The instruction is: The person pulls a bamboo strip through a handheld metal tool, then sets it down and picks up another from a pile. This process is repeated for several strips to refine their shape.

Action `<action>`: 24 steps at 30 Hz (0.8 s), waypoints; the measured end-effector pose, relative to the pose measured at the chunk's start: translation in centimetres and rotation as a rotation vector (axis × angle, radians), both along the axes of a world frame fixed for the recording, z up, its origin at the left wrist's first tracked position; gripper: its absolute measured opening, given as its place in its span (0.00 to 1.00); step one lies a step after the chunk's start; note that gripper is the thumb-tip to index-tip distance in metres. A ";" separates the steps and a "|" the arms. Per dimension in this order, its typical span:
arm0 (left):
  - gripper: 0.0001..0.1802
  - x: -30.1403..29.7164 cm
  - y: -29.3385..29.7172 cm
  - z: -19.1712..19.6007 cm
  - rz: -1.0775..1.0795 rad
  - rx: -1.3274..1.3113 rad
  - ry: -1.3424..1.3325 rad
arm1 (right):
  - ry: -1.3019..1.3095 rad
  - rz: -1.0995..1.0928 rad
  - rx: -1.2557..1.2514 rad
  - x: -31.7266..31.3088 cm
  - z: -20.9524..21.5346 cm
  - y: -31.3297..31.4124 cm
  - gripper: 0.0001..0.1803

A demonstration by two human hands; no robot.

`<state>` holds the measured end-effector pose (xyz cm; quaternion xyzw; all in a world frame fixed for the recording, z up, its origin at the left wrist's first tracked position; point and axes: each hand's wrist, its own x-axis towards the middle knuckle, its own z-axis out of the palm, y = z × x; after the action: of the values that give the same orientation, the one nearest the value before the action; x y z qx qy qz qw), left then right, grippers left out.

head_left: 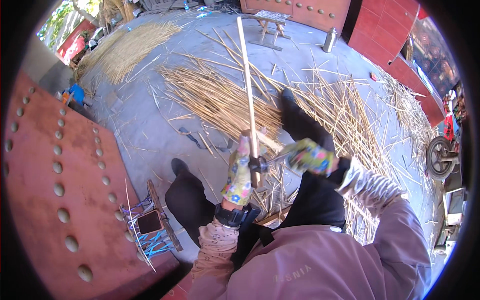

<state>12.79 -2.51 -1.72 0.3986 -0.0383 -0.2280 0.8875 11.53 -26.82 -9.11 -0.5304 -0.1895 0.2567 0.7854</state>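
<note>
My left hand (238,172), in a flowered glove, is closed around a small wooden tool (257,179) with a dark round fitting. A long pale stalk (246,80) runs along this tool and points up and away from me. To the right, my right hand (311,157), in a matching glove, is blurred by motion. Its fingers look curled, and a thin greyish piece (278,157) lies between it and the tool's dark fitting. What the right fingers hold, if anything, cannot be made out.
Heaps of dry stalks (215,95) lie ahead and more stalks (345,115) to the right. A small stool (150,222) is at my left, beside a studded red door (65,175). A metal flask (330,40) and a folding stool (271,25) stand farther off. A wheel (440,155) is at right.
</note>
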 end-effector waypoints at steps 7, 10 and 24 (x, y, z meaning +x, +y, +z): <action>0.20 2.8 9.1 3.4 0.731 0.562 -0.020 | 1.038 0.587 0.559 -2.0 -2.9 -1.7 0.28; 0.19 4.7 17.5 6.3 1.027 0.507 0.041 | 0.929 0.320 0.420 -5.2 -0.7 -7.3 0.20; 0.26 0.4 16.5 2.0 0.882 0.271 0.117 | -1.282 -0.864 -1.256 -5.6 8.7 -0.1 0.20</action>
<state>13.19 13.99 0.32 0.4758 0.2150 0.1462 0.8402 5.98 -26.92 -0.41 -0.9118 -0.1982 -0.3323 0.1374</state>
